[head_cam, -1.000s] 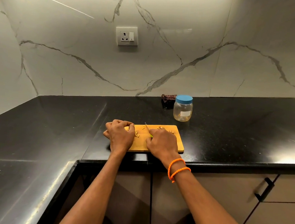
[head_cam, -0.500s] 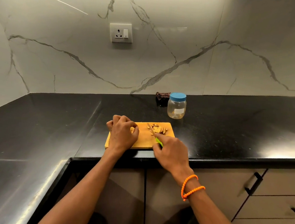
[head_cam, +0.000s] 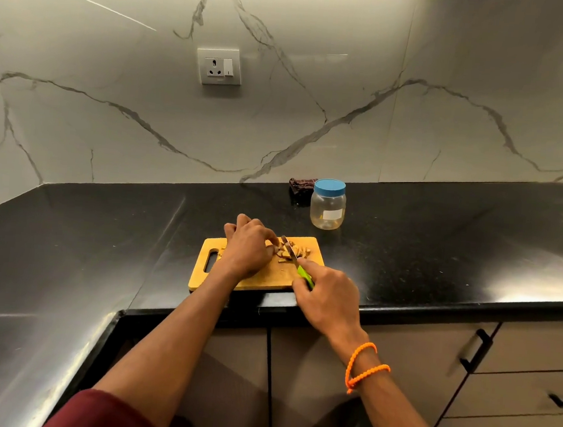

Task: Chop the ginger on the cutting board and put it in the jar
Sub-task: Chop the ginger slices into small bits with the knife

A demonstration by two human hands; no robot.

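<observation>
1. Nearest to me was the person's dark red sleeve (head_cam: 102, 413) on the left arm, and an orange beaded bracelet (head_cam: 362, 366) looped twice round the right wrist.
2. Below the counter edge stood beige cabinet drawers (head_cam: 522, 394) with black handles, off to the right.
3. The right hand (head_cam: 329, 299) sat at the front right corner of the cutting board (head_cam: 261, 277), its fingers curled round the green handle of a knife (head_cam: 298, 265), the forefinger lying along the top of the handle.
4. The blade slanted away and to the left, with its tip among the ginger (head_cam: 289, 249).
5. The left hand (head_cam: 247, 247) rested on the board with its fingers bent and bunched together, the fingertips pressed on the ginger pieces just left of the blade; whether they pinched a piece I could not tell.
6. The ginger lay in a small heap of cut pieces on the far half of the wooden board, which sat at the front of the black countertop (head_cam: 439, 246).
7. Behind the board and slightly right stood the clear jar (head_cam: 327, 208), upright, its blue lid on.
8. A dark crumpled cloth (head_cam: 301, 185) lay just behind the jar, against the wall.
9. Farthest off, a white socket (head_cam: 219, 66) was set in the veined marble wall (head_cam: 450, 108).
</observation>
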